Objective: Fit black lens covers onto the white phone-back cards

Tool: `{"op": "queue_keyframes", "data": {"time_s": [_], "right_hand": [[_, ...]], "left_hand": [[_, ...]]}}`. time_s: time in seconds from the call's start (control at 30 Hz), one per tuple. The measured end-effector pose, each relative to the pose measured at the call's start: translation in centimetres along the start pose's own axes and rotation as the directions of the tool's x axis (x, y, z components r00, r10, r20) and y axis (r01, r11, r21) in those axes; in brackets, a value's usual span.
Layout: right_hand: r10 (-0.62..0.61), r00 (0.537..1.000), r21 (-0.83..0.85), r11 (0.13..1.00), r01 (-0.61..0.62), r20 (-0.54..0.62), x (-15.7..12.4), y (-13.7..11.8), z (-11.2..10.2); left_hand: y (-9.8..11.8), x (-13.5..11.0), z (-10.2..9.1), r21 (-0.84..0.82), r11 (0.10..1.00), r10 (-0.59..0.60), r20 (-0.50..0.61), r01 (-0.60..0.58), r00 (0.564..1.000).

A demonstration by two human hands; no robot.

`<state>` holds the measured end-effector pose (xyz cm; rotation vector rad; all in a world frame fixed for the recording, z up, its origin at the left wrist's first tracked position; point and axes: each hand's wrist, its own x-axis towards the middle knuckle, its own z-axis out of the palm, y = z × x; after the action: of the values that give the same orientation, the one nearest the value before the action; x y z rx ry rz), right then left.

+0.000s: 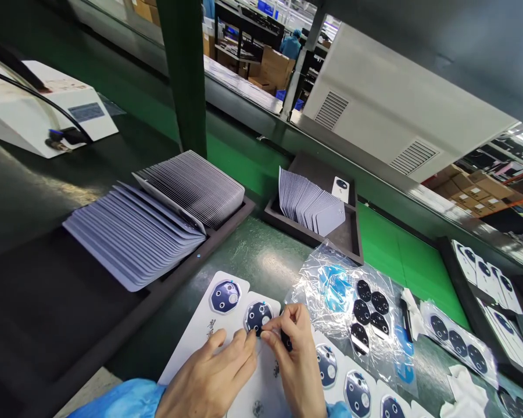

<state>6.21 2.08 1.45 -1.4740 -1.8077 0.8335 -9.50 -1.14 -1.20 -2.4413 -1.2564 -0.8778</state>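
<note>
White panels like phone backs (187, 348) lie in an overlapping row, each with a dark blue round disc under clear film. Over the second panel, both hands meet at the lower edge of its disc (257, 315). My left hand (209, 371) has bent fingers held together, their tips touching that edge. My right hand (297, 354) pinches with thumb and index finger right beside them. What lies between the fingertips is too small to make out. Partly behind my right fingers shows a black disc (286, 341). A clear plastic sheet (307, 284) with several black discs (361, 312) lies to the right.
Dark trays at left (226, 229) and centre (307, 237) hold upright stacks of panels. Another tray (447, 255) with finished-looking panels stands far right. A strip of discs (457, 342) and a white cloth (464, 392) lie nearby. A white machine (39, 110) and green post (185, 75) stand behind.
</note>
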Motion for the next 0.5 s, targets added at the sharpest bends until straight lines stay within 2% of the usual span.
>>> {"op": "queue_keyframes", "data": {"time_s": [0.27,0.43,0.5], "right_hand": [[-0.229,0.972,-0.311,0.929,0.202,-0.053,0.3,0.5,1.6],[-0.21,0.976,-0.322,0.929,0.18,-0.06,0.4,0.0,0.8],[-0.238,0.969,-0.349,0.915,0.201,-0.066,0.3,-0.1,0.8]], "left_hand": [[0.4,-0.4,0.2,-0.059,0.995,-0.079,-0.022,0.078,0.997],[0.6,-0.8,0.8,-0.058,0.995,-0.082,-0.028,0.08,0.996],[0.6,-0.8,0.9,-0.056,0.995,-0.081,-0.035,0.079,0.996]]}}
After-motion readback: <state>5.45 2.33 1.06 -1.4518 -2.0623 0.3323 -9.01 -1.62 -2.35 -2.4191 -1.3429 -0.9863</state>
